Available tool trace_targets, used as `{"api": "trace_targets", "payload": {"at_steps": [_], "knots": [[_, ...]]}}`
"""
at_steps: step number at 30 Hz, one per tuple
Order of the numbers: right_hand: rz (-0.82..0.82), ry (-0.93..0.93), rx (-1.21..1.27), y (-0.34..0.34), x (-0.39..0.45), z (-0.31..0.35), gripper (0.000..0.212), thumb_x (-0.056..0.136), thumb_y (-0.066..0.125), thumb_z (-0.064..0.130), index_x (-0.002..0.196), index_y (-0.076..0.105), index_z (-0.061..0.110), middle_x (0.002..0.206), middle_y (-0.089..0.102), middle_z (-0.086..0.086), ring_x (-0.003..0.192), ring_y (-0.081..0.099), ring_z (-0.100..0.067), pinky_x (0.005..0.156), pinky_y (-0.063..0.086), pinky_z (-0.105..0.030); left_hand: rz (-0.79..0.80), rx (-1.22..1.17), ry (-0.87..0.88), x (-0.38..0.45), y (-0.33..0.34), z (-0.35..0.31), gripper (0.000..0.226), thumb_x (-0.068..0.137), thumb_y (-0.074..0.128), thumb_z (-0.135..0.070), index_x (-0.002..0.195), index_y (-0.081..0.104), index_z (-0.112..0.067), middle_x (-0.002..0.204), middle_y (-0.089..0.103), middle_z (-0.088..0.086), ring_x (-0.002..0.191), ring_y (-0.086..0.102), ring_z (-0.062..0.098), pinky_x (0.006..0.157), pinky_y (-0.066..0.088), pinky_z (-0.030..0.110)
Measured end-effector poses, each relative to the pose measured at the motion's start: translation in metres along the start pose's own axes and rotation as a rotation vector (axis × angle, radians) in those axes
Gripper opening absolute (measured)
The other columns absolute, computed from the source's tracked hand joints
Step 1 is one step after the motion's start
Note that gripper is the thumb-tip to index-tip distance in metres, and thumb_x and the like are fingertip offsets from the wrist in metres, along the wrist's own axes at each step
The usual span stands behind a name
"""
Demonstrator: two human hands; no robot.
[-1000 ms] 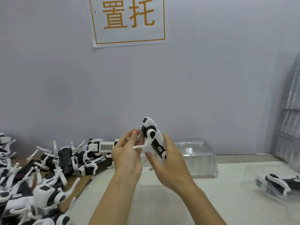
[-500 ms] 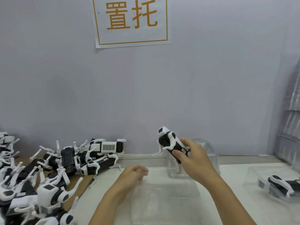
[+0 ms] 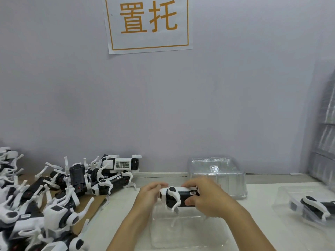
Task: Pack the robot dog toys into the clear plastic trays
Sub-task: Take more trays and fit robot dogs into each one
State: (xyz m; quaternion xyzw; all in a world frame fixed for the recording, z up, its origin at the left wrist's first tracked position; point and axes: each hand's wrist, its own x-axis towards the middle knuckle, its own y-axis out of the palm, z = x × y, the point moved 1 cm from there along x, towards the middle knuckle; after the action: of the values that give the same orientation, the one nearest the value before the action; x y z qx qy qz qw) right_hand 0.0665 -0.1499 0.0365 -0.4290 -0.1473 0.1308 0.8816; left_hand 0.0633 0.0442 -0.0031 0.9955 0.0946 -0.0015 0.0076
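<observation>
A black and white robot dog toy lies level between both my hands, just above a clear plastic tray on the white table in front of me. My left hand grips its left end. My right hand grips its right end, fingers over the top and thumb on the near side. The toy's white legs hang down toward the tray. Whether the toy touches the tray I cannot tell.
A heap of several robot dog toys covers the table's left side, partly on brown cardboard. A second clear tray stands behind my hands by the wall. At the right, another tray holds a robot dog. Stacked clear trays rise at far right.
My right hand brought the toy down from an upright tilt to level over the near tray. My left hand came off the tray and took hold of the toy's left end.
</observation>
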Motion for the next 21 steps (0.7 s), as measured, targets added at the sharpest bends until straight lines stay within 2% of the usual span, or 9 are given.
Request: {"api": "trace_targets", "payload": {"at_steps": [3, 7, 10, 14, 18, 21], "knots": [[-0.094, -0.032, -0.116, 0.0085, 0.0008, 0.0037, 0.025, 0.089, 0.067, 0.029, 0.113, 0.065, 0.038, 0.101, 0.048, 0.017, 0.107, 0.039, -0.010, 0.089, 0.023, -0.033, 0.008, -0.003, 0.025, -0.0011, 0.0002, -0.0008, 0.033, 0.098, 0.046, -0.004, 0.087, 0.077, -0.006, 0.093, 0.075, 0.015, 0.084, 0.067, 0.023, 0.079, 0.051, 0.034], [-0.120, -0.031, -0.152, 0.0098, 0.0007, 0.0063, 0.023, 0.087, 0.069, 0.031, 0.109, 0.066, 0.037, 0.102, 0.051, 0.016, 0.109, 0.043, -0.012, 0.088, 0.024, -0.033, 0.102, -0.031, 0.017, -0.0040, 0.0001, -0.0030, 0.032, 0.100, 0.050, -0.022, 0.092, 0.075, -0.005, 0.091, 0.072, 0.014, 0.083, 0.065, 0.024, 0.081, 0.049, 0.040], [-0.150, -0.034, -0.167, 0.0102, -0.0012, 0.0079, 0.026, 0.086, 0.070, 0.029, 0.111, 0.067, 0.037, 0.109, 0.058, 0.014, 0.113, 0.049, -0.013, 0.093, 0.032, -0.033, 0.055, -0.066, -0.001, 0.0003, 0.0010, -0.0006, 0.019, 0.095, 0.056, -0.011, 0.095, 0.074, -0.004, 0.089, 0.073, 0.014, 0.087, 0.065, 0.029, 0.084, 0.050, 0.045], [-0.168, -0.033, -0.205, 0.0110, -0.0024, 0.0106, 0.028, 0.084, 0.071, 0.028, 0.112, 0.067, 0.033, 0.111, 0.059, 0.011, 0.113, 0.051, -0.014, 0.095, 0.037, -0.032, 0.016, 0.046, -0.006, 0.0044, 0.0002, 0.0013, 0.016, 0.094, 0.059, -0.008, 0.096, 0.074, -0.011, 0.095, 0.074, 0.009, 0.090, 0.065, 0.022, 0.087, 0.049, 0.037], [-0.149, -0.017, -0.220, 0.0125, -0.0030, 0.0102, 0.025, 0.081, 0.072, 0.024, 0.106, 0.071, 0.023, 0.110, 0.062, 0.005, 0.110, 0.053, -0.019, 0.089, 0.042, -0.031, 0.002, 0.120, 0.033, 0.0056, -0.0010, 0.0047, 0.025, 0.089, 0.058, 0.007, 0.098, 0.072, -0.012, 0.096, 0.077, 0.002, 0.097, 0.069, 0.018, 0.087, 0.053, 0.031], [-0.136, -0.005, -0.206, 0.0114, -0.0034, 0.0101, 0.024, 0.080, 0.073, 0.025, 0.103, 0.072, 0.023, 0.106, 0.064, 0.004, 0.106, 0.055, -0.019, 0.088, 0.045, -0.031, 0.008, 0.099, 0.020, 0.0059, -0.0006, 0.0054, 0.026, 0.089, 0.057, 0.007, 0.099, 0.072, -0.012, 0.096, 0.077, 0.001, 0.098, 0.069, 0.017, 0.083, 0.052, 0.027]]}}
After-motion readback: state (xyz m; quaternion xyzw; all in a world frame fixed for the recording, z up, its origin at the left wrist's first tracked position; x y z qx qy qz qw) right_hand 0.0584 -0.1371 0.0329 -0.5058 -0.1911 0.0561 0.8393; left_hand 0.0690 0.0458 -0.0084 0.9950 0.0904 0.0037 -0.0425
